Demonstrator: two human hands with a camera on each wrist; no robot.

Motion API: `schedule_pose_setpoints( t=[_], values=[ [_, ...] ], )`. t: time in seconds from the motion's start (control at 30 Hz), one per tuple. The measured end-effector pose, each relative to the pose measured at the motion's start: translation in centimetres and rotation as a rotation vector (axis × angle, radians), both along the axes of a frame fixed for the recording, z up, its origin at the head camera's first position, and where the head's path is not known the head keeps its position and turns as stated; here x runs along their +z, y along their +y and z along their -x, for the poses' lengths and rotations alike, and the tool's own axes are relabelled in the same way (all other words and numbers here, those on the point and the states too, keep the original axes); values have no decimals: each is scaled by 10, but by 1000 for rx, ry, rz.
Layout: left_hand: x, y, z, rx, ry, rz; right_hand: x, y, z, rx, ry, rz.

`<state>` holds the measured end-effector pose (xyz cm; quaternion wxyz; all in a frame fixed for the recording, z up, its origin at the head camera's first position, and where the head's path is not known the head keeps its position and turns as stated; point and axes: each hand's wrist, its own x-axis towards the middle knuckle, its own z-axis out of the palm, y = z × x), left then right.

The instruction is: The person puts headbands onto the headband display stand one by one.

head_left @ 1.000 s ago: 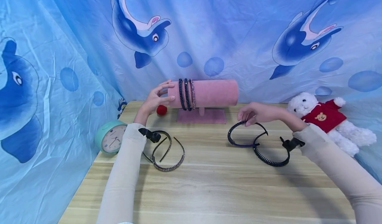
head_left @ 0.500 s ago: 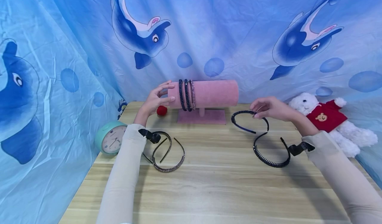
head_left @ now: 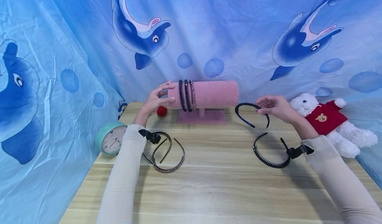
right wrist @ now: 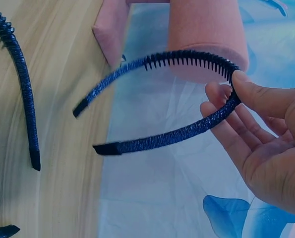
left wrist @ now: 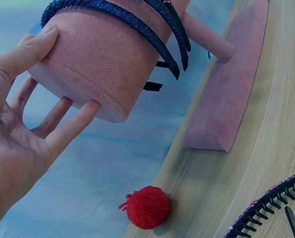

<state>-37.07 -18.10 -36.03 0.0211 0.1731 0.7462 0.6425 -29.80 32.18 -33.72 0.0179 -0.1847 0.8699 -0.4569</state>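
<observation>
In the head view my left hand [head_left: 153, 101] holds the left end of a pink velvet headband display stand [head_left: 216, 93]. The left wrist view shows its thumb on one side of the roll [left wrist: 100, 54] and fingertips on the other. Three headbands hang on the roll: two dark blue ones [head_left: 187, 96] and a glittery pinkish one [head_left: 193, 98]. Off to the right, my right hand [head_left: 276, 108] pinches a dark blue toothed headband [right wrist: 172, 136] between thumb and fingers at its curved top. Its two open ends point down toward the table, apart from the stand.
A black toothed headband [head_left: 271, 164] lies on the wooden table [head_left: 209, 191] at right. Glittery headbands [head_left: 168, 169] overlap at left, beside a mint alarm clock [head_left: 111, 138]. A red yarn ball [head_left: 162, 110] sits by the stand's base; a white plush toy [head_left: 325, 118] lies far right.
My right hand has lifted the dark blue headband up and rightward, away from the black one on the table, and turned it so its ends point down. The left hand stays on the stand.
</observation>
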Motion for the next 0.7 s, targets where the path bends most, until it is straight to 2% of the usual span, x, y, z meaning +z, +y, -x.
schedule_pose_setpoints(
  t=[0.13,0.27,0.53,0.7],
  values=[
    [0,1,0,5,2,-8,2,1,0,-51,17,-14],
    [-1,0,0,5,6,-5,-1,1,2,-81,55,20],
    [0,-1,0,1,-11,-2,-9,-11,7,-178,123,166],
    [7,1,-6,-15,-35,-12,-10,-21,11,-200,159,272]
  ],
)
